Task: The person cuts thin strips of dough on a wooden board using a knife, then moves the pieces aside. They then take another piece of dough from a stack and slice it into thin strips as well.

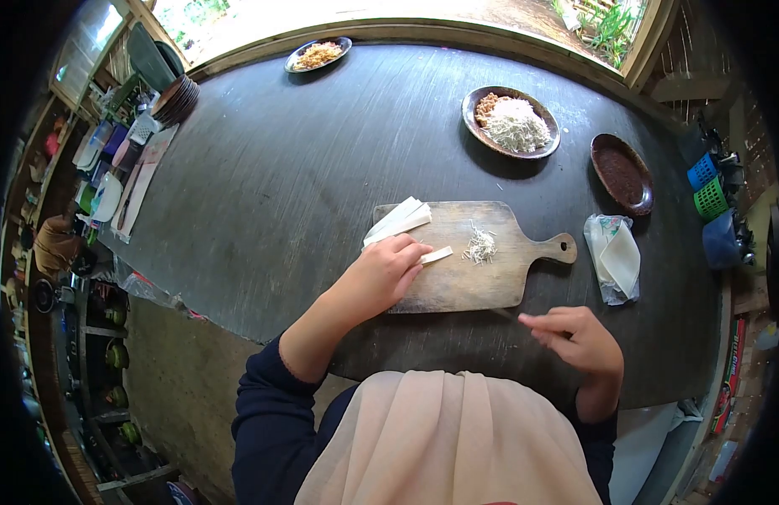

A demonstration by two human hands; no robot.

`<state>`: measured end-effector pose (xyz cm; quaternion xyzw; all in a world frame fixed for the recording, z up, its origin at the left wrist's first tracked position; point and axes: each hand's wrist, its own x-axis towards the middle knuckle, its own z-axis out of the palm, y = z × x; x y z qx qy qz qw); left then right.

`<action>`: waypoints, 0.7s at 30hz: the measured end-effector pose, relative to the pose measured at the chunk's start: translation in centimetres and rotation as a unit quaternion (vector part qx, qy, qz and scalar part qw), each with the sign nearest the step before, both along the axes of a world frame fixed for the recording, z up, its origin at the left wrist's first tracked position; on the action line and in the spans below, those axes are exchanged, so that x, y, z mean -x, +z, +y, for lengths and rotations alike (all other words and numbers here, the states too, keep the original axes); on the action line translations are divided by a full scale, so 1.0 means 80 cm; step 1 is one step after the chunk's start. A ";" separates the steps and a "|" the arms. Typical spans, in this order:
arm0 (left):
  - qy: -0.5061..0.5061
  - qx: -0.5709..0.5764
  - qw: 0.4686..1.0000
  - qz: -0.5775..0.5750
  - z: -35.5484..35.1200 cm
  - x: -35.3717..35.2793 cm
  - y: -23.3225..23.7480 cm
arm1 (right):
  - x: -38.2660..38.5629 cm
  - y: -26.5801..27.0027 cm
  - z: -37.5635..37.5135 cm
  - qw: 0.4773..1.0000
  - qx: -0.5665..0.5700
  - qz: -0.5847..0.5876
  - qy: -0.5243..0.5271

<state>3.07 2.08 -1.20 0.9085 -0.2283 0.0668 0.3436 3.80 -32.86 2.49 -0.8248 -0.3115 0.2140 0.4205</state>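
My left hand [387, 271] lies over the left part of a wooden cutting board [499, 282], its fingers pressed together on a white strip [436, 255] whose end sticks out to the right. More white strips [400, 220] rest at the board's upper left corner, beyond that hand. A small heap of fine white shreds [480, 245] sits on the board near its handle. Off the board's lower right edge, my right hand [572, 334] is closed on a thin, blurred knife [505, 315], which points left toward the board's near edge.
Behind the board, a plate [471, 126] holds white shreds and brown food; an oval dish [601, 172] of dark paste stands right. A plastic packet [613, 257] lies beside the handle. Farther back is a small plate [346, 47]. Stacked brown plates [176, 101] stand left, colored baskets [709, 199] right.
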 end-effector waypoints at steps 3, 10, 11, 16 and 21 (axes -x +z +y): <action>-0.002 -0.004 1.000 0.002 0.001 0.000 0.001 | 0.001 -0.004 0.002 0.999 0.030 -0.016 -0.011; -0.004 0.001 1.000 0.002 0.000 0.001 0.002 | -0.001 0.004 -0.003 0.999 0.007 0.020 0.030; -0.002 0.003 1.000 0.006 -0.001 0.001 0.002 | -0.001 0.004 -0.003 0.999 0.008 0.020 0.030; -0.004 -0.005 1.000 -0.002 -0.001 0.000 0.000 | 0.002 0.000 -0.006 0.996 0.042 0.027 0.072; -0.004 -0.003 1.000 0.000 0.000 0.000 0.000 | 0.001 0.006 -0.006 0.997 0.052 0.015 0.059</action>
